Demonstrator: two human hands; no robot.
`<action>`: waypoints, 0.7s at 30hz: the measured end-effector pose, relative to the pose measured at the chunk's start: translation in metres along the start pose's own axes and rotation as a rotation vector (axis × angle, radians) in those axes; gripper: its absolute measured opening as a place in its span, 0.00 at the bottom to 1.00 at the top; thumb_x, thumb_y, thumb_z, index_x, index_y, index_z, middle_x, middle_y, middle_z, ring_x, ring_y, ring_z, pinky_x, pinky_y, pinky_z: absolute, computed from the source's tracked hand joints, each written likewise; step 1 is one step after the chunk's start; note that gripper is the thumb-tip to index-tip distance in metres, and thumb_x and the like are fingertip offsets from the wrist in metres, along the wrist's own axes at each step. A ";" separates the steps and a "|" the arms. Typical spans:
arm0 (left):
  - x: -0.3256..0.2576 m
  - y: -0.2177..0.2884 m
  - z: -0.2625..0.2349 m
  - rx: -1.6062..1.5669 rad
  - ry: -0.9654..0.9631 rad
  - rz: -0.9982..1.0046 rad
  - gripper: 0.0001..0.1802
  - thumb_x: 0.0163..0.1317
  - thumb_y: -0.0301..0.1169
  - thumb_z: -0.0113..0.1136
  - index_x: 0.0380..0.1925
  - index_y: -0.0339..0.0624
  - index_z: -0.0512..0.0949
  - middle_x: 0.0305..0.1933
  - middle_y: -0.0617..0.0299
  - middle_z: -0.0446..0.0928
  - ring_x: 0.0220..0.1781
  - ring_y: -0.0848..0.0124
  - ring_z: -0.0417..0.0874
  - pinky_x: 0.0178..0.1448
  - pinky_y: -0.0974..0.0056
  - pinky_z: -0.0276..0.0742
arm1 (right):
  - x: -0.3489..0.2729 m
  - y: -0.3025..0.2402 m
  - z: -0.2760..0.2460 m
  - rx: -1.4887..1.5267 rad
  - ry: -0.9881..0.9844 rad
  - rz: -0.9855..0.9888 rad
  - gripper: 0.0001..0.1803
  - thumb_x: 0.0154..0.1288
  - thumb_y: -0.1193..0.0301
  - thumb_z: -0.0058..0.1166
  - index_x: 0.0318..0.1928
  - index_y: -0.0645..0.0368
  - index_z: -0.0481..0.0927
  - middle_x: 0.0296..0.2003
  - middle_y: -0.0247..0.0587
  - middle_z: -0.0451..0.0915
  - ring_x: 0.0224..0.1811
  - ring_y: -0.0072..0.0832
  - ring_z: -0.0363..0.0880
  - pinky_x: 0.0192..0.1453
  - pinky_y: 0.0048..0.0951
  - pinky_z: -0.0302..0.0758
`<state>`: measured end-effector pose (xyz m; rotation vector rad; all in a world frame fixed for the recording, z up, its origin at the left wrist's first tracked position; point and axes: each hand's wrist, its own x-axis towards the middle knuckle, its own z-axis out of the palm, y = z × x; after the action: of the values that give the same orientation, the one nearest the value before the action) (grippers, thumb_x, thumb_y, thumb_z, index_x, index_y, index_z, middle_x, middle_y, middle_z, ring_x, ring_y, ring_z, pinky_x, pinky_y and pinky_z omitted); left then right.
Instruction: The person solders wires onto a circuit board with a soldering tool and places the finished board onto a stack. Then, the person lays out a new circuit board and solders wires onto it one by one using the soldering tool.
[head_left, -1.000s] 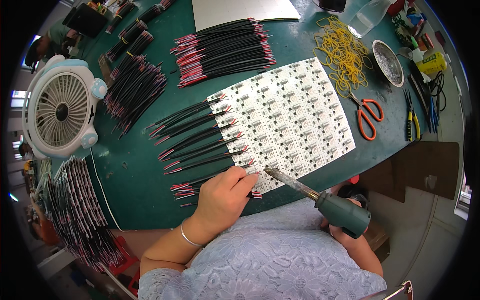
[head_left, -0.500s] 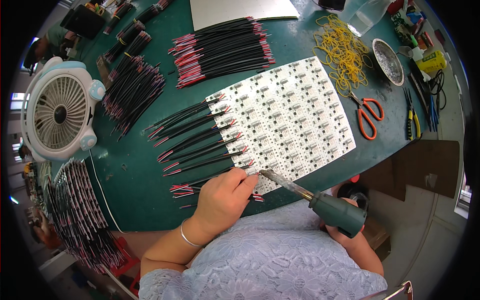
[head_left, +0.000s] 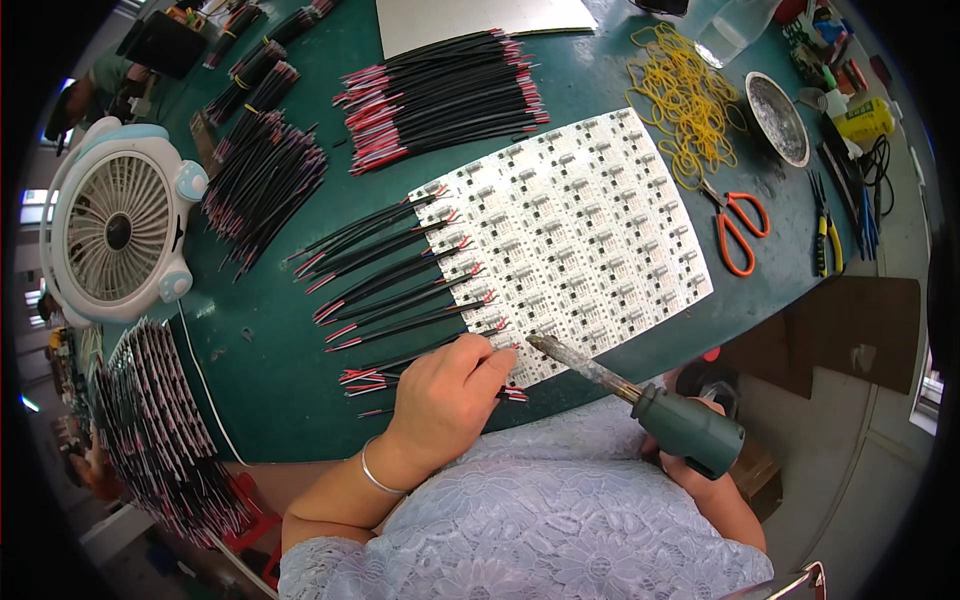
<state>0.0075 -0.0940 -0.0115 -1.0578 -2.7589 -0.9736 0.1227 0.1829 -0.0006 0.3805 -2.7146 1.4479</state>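
A white panel of many small circuit boards (head_left: 570, 230) lies on the green table, dotted with dark components. Along its left edge, several black cables (head_left: 385, 252) rest with red and white wire ends over the pads. At the panel's near-left corner my left hand (head_left: 440, 395) is closed in a pinch on a black cable, whose reddish wire end (head_left: 516, 347) peeks past the fingertips. My right hand (head_left: 692, 480), partly hidden behind the handle, grips a green-handled soldering iron (head_left: 690, 430). The iron's tip points at that wire end, slightly apart from it.
Black cable bundles (head_left: 440, 100) lie beyond the panel, with another pile (head_left: 262, 185) to the left. A white fan (head_left: 118, 230) stands far left. On the right are yellow rubber bands (head_left: 680, 95), a metal bowl (head_left: 777, 120), orange-handled scissors (head_left: 740, 235) and pliers (head_left: 826, 235).
The soldering iron in my right hand has drawn back a little to the right, its tip moving off from my left fingertips. My left hand stays nearly in place.
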 end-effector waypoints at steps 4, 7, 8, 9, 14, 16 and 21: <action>-0.001 -0.004 0.001 -0.060 0.003 -0.013 0.23 0.33 0.17 0.69 0.36 0.40 0.81 0.32 0.61 0.73 0.27 0.70 0.80 0.28 0.67 0.75 | -0.001 -0.007 0.000 0.121 -0.014 0.140 0.13 0.63 0.66 0.51 0.39 0.64 0.77 0.23 0.37 0.79 0.22 0.26 0.78 0.30 0.27 0.74; 0.000 -0.005 0.002 -0.094 0.008 -0.002 0.22 0.33 0.17 0.69 0.35 0.40 0.80 0.32 0.61 0.73 0.26 0.70 0.80 0.28 0.67 0.75 | -0.003 -0.003 0.001 0.187 -0.013 0.132 0.13 0.62 0.66 0.52 0.39 0.65 0.76 0.25 0.39 0.78 0.23 0.27 0.78 0.29 0.27 0.74; 0.000 -0.005 0.001 -0.092 0.010 0.005 0.22 0.33 0.17 0.69 0.35 0.40 0.80 0.31 0.61 0.73 0.26 0.70 0.80 0.28 0.67 0.75 | -0.004 -0.003 0.001 0.189 -0.020 0.138 0.13 0.62 0.66 0.53 0.39 0.65 0.76 0.25 0.39 0.78 0.22 0.27 0.78 0.28 0.27 0.75; 0.000 -0.005 0.001 -0.089 0.012 0.012 0.22 0.33 0.17 0.69 0.35 0.40 0.80 0.31 0.62 0.73 0.26 0.70 0.80 0.28 0.67 0.75 | -0.004 -0.003 0.002 0.192 -0.028 0.143 0.13 0.62 0.66 0.53 0.40 0.65 0.76 0.26 0.39 0.77 0.22 0.27 0.78 0.28 0.27 0.75; 0.000 -0.004 0.001 -0.077 0.007 -0.004 0.21 0.34 0.17 0.70 0.34 0.40 0.80 0.31 0.62 0.73 0.26 0.71 0.80 0.28 0.68 0.75 | -0.008 0.000 0.002 0.191 -0.057 0.145 0.13 0.62 0.67 0.53 0.40 0.65 0.77 0.26 0.38 0.77 0.22 0.27 0.78 0.28 0.27 0.75; -0.001 -0.004 0.001 -0.067 0.010 -0.002 0.21 0.34 0.17 0.70 0.34 0.40 0.80 0.31 0.62 0.73 0.26 0.71 0.80 0.28 0.68 0.75 | -0.008 0.000 0.002 0.209 -0.048 0.161 0.12 0.62 0.67 0.53 0.40 0.64 0.78 0.26 0.38 0.77 0.23 0.27 0.78 0.28 0.27 0.75; 0.001 -0.004 0.001 -0.075 -0.004 -0.014 0.20 0.34 0.17 0.70 0.33 0.41 0.80 0.31 0.62 0.73 0.26 0.71 0.80 0.28 0.68 0.75 | 0.005 -0.002 -0.003 0.008 -0.062 -0.042 0.11 0.62 0.69 0.51 0.37 0.64 0.79 0.26 0.39 0.79 0.23 0.28 0.79 0.29 0.28 0.75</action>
<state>0.0049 -0.0955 -0.0140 -1.0530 -2.7569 -1.0864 0.1180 0.1832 0.0035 0.4872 -2.7316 1.4606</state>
